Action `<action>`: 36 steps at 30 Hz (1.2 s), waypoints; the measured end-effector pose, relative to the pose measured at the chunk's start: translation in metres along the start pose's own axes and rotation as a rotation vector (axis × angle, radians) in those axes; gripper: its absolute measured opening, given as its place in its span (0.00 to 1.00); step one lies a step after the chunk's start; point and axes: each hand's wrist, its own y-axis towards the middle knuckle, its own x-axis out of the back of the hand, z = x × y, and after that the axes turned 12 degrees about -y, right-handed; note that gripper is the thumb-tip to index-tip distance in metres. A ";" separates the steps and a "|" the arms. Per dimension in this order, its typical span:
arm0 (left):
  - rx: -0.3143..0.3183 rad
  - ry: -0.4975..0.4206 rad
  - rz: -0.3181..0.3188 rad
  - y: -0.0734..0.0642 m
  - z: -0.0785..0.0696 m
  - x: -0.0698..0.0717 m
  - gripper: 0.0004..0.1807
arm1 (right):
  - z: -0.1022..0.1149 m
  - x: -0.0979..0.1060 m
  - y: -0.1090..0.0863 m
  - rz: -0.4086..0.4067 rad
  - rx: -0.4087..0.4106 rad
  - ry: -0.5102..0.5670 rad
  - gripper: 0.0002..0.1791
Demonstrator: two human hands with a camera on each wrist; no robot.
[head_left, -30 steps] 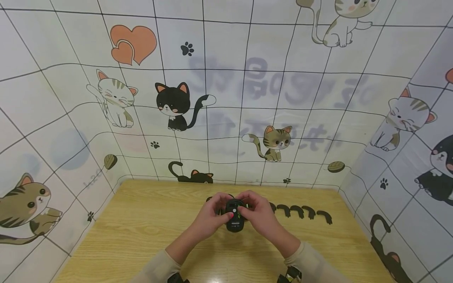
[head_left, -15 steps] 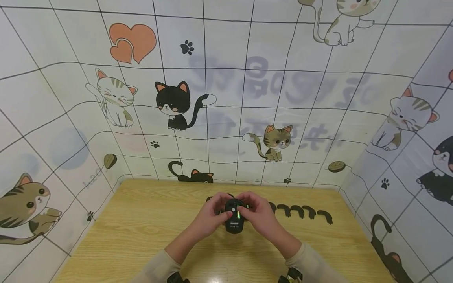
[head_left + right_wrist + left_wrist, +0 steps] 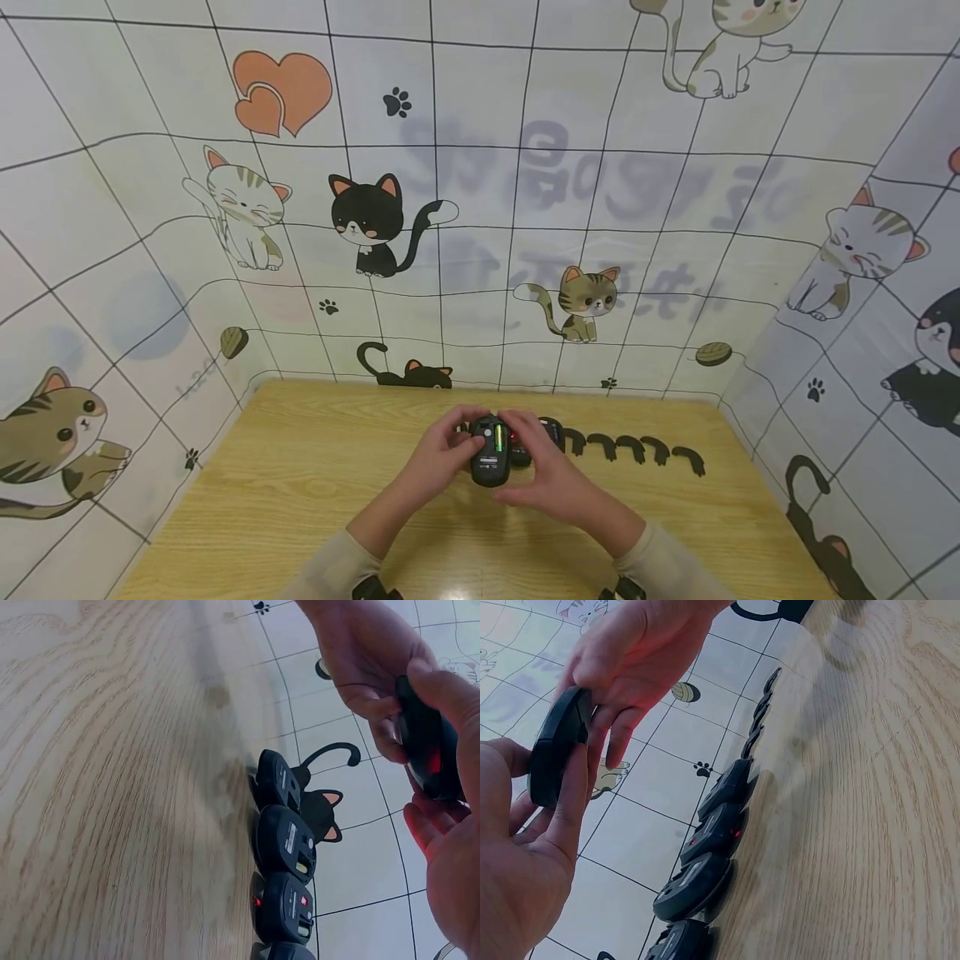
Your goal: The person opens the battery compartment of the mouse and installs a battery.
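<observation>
A black computer mouse (image 3: 490, 473) is held above the table, underside up, with a green battery (image 3: 499, 437) showing in its compartment. My left hand (image 3: 437, 454) grips its left side, thumb lying on the underside. At the right, my right hand (image 3: 561, 483) holds the same mouse, fingers at its far end and thumb at the near end. In the left wrist view the mouse (image 3: 549, 754) appears edge-on between both hands. A red glow shows on the mouse (image 3: 433, 761) in the right wrist view.
Behind the hands, more upturned mice (image 3: 694, 885) stand in a row on the wooden table (image 3: 300, 500), some with batteries inside and one with a red light (image 3: 259, 902). Several dark curved covers (image 3: 654, 450) continue the row rightwards. A cat-print curtain (image 3: 480, 250) encloses the table.
My right thumb has left the underside and moved to the near end, exposing more of the battery. The mouse has shifted slightly left, and mice behind my right hand have come into view.
</observation>
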 end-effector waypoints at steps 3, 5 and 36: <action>0.000 0.008 0.025 -0.001 -0.001 0.001 0.26 | -0.001 -0.001 0.000 -0.016 0.003 -0.021 0.57; 0.003 0.032 0.048 -0.002 -0.002 0.003 0.29 | -0.001 -0.001 0.000 -0.023 -0.013 -0.027 0.56; -0.055 0.514 0.130 -0.010 -0.012 0.053 0.56 | -0.008 -0.016 0.039 0.083 -0.024 0.023 0.54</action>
